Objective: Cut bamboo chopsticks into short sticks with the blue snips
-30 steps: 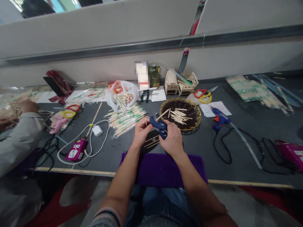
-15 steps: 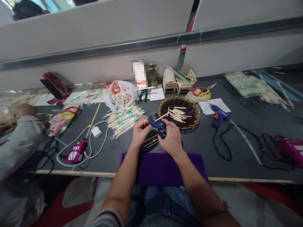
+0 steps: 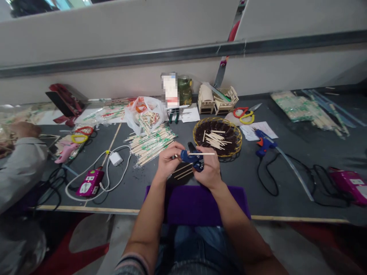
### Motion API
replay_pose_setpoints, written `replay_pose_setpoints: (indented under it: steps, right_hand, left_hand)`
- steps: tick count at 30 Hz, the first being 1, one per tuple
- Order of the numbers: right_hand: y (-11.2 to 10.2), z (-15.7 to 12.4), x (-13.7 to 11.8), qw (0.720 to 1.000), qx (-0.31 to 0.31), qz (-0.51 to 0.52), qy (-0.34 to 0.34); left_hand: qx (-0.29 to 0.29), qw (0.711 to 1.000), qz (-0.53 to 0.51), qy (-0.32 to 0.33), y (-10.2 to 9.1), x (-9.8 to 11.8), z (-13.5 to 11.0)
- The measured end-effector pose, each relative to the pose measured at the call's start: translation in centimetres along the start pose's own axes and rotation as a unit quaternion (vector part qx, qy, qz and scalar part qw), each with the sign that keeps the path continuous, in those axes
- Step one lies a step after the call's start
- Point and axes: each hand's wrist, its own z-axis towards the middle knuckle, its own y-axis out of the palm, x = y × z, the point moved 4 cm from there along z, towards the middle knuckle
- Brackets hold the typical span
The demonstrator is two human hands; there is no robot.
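Observation:
My right hand (image 3: 208, 168) is wrapped around a blue hand cutter (image 3: 197, 165) with a dark upper part. A thin wooden stick (image 3: 205, 154) lies across the cutter and sticks out to the right, level. My left hand (image 3: 169, 157) pinches the stick's other side at the left of the cutter; the fingers partly hide it. Just beyond the right hand, a brown woven basket (image 3: 236, 131) with a yellow rim holds several short sticks (image 3: 215, 139). A few longer sticks (image 3: 183, 173) lie on the table beneath my hands.
A purple tray (image 3: 192, 208) sits at the table's front edge. Wrapped stick bundles (image 3: 151, 143) and a plastic bag (image 3: 160, 107) are to the left. On the right are a blue glue gun (image 3: 265, 144) and scissors (image 3: 243, 114). A white cable (image 3: 70, 189) and a co-worker's sleeve (image 3: 25, 164) are farther left.
The stick at the cutter has swung from slanting up toward the basket to lying level, pointing right. The cutter has turned slightly in my right hand. The basket looks unchanged.

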Motion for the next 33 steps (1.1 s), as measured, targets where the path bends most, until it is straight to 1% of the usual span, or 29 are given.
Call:
replay_pose_setpoints:
  steps: [3, 6, 9, 11, 14, 19, 23, 28, 31, 33]
  right_hand:
    - [0.0, -0.1, 0.1, 1.0, 0.003, -0.003, -0.012]
    - [0.1, -0.2, 0.3, 1.0, 0.007, -0.006, -0.008]
    - [0.3, -0.3, 0.4, 1.0, -0.003, -0.01, 0.007]
    - [0.5, -0.4, 0.5, 1.0, -0.017, -0.018, 0.013]
    - [0.8, -0.5, 0.5, 0.999, -0.029, -0.032, 0.015]
    - [1.0, -0.5, 0.6, 0.998, -0.03, -0.047, 0.026]
    - [0.9, -0.5, 0.6, 0.997, -0.033, -0.049, 0.039]
    - [0.9, -0.4, 0.5, 0.996, -0.03, -0.06, 0.056]
    - [1.1, -0.4, 0.4, 0.995, -0.038, -0.042, 0.079]
    - [1.2, -0.4, 0.4, 0.994, -0.045, -0.025, 0.093]
  left_hand:
    - [-0.014, 1.0, 0.012, -0.006, 0.0, 0.1, -0.2]
    - [-0.022, 1.0, 0.019, -0.004, 0.0, 0.2, -0.2]
    - [-0.018, 1.0, 0.014, 0.016, 0.1, 0.5, 0.0]
    - [-0.01, 1.0, 0.015, 0.018, 0.2, 0.7, 0.1]
    - [-0.003, 1.0, 0.025, -0.007, 0.3, 0.4, 0.1]
    - [-0.007, 0.998, 0.033, -0.062, 0.5, -0.6, -0.2]
    - [0.0, 0.997, 0.027, -0.078, 0.6, -1.1, -0.4]
    - [0.022, 0.997, 0.041, -0.057, 0.8, -1.1, -0.3]
    - [0.054, 0.997, 0.049, -0.041, 0.8, -0.9, -0.2]
    - [0.064, 0.996, 0.049, -0.032, 0.9, -0.8, -0.1]
